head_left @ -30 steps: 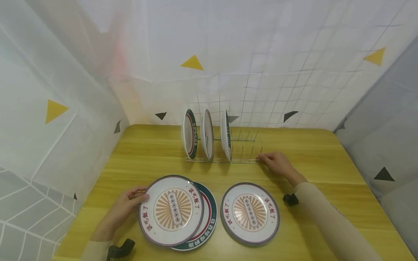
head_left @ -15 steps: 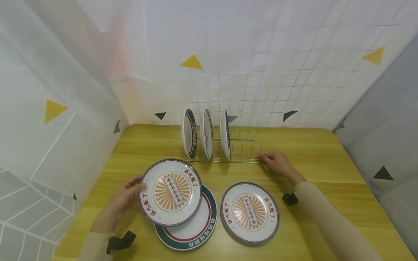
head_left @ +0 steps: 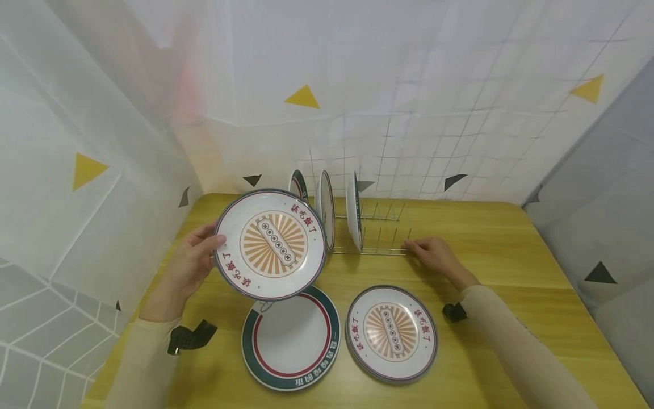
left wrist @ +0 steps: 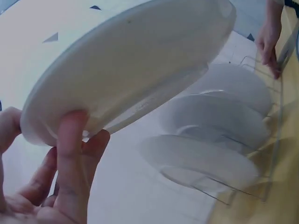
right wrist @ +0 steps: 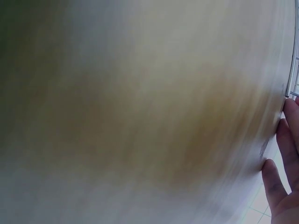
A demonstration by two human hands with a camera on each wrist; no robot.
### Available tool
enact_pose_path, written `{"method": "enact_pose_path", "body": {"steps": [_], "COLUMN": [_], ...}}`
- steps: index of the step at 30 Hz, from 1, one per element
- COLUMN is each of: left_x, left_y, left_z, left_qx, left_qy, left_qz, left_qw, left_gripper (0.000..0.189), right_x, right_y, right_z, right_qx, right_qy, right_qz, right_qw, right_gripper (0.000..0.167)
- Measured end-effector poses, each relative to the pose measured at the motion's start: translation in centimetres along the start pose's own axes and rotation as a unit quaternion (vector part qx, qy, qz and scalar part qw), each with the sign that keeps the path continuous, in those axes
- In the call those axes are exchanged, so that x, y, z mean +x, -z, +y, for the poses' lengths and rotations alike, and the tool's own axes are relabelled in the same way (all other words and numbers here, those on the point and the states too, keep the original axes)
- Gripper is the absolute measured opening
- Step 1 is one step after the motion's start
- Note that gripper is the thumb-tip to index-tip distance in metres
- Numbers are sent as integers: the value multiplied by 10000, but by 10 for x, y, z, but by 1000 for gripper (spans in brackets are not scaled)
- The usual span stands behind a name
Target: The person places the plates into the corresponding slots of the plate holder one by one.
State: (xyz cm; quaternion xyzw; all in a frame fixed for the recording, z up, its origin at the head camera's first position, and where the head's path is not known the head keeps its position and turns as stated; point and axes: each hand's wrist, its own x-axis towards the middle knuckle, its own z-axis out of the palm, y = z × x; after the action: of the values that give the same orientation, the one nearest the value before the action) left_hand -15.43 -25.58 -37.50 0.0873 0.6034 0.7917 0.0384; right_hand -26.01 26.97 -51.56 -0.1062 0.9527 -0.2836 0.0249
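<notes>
My left hand (head_left: 186,261) grips the left edge of a white plate (head_left: 271,244) with a sunburst print, thumb on top. Its fingers curl against the plate's pale underside (left wrist: 131,60) in the left wrist view. The plate is raised and tilted, its face towards the head camera, and overlaps the left part of the wire dish rack (head_left: 378,253). Three plates stand on edge there: the right one (head_left: 353,213), the middle one (head_left: 325,213) and the partly hidden left one (head_left: 298,183). At the rack's front right corner, my right hand (head_left: 434,255) pinches the wire end.
A green-rimmed plate (head_left: 291,341) lies on the wooden table (head_left: 490,244) below the raised plate. To its right lies another sunburst plate (head_left: 392,334), with a second rim showing under it. Pale sheeting (head_left: 460,74) hangs behind and at both sides.
My left hand has lifted the sunburst plate off the green-rimmed one and carried it up and away towards the rack, uncovering the plate below. My right hand stays at the rack corner.
</notes>
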Motion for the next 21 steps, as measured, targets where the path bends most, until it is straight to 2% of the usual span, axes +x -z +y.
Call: {"method": "enact_pose_path", "body": {"steps": [5, 9, 15, 21], "left_x": [26, 49, 70, 84], "left_y": [-12, -22, -27, -33], "left_z": [27, 46, 65, 71], "left_qx": [776, 1215, 1054, 916], "left_qy": [-12, 35, -12, -57], "left_qz": [146, 162, 144, 235], "left_qw": [9969, 9925, 9943, 9955], "left_gripper": [24, 29, 29, 38], "right_x": [0, -1, -1, 0], "right_y": [0, -1, -3, -3], "right_z": [0, -1, -3, -4], "right_qx": [-12, 33, 97, 72], "right_qy": [-18, -66, -106, -72], "right_qz": [-36, -22, -58, -50], "right_qw": [10000, 10000, 9999, 9999], "right_gripper": [47, 48, 51, 49]}}
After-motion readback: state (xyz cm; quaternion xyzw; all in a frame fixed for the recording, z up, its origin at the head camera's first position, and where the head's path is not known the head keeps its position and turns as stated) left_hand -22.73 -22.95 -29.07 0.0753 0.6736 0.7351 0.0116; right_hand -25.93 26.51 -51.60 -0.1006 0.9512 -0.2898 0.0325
